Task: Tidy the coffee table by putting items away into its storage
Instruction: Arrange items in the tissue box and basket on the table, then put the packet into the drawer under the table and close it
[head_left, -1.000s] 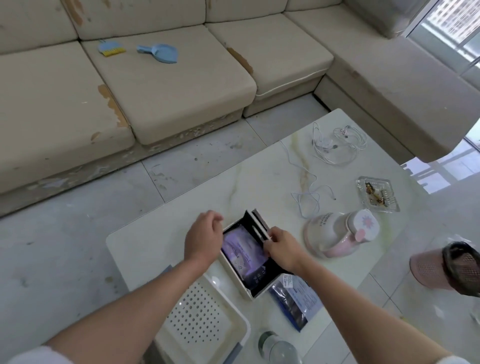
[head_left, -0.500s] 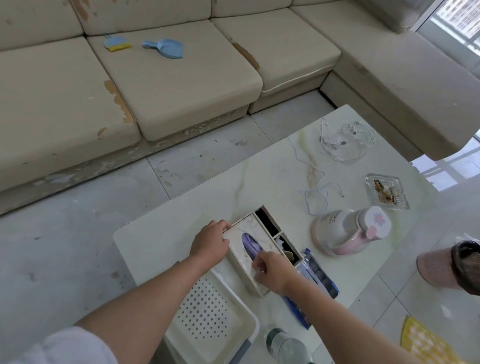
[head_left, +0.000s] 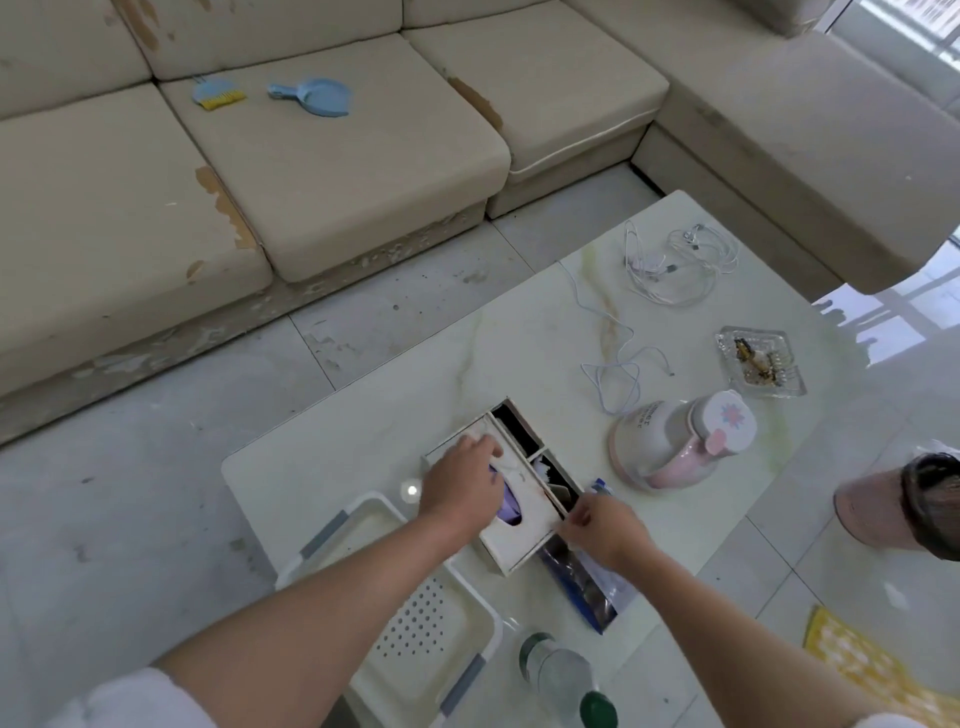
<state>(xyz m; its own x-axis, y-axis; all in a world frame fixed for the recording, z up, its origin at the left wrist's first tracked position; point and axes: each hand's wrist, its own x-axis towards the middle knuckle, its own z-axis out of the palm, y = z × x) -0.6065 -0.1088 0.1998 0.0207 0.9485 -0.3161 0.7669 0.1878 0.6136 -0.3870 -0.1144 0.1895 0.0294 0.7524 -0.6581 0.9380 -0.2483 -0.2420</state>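
Your left hand (head_left: 460, 486) lies flat, fingers relaxed, on the box (head_left: 524, 540) lid; right hand (head_left: 602, 525) pinches the box's right edge; jug (head_left: 675, 441) right of the box, cable (head_left: 618, 374) beyond it.

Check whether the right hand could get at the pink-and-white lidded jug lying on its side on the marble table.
Probably yes: the right hand is near the pink-and-white jug, with only bare marble table between them.

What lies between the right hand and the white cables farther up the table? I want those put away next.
The pink jug lies on its side just beyond the right hand. Past it, the nearer white cable and the earphone tangle lie in the open.
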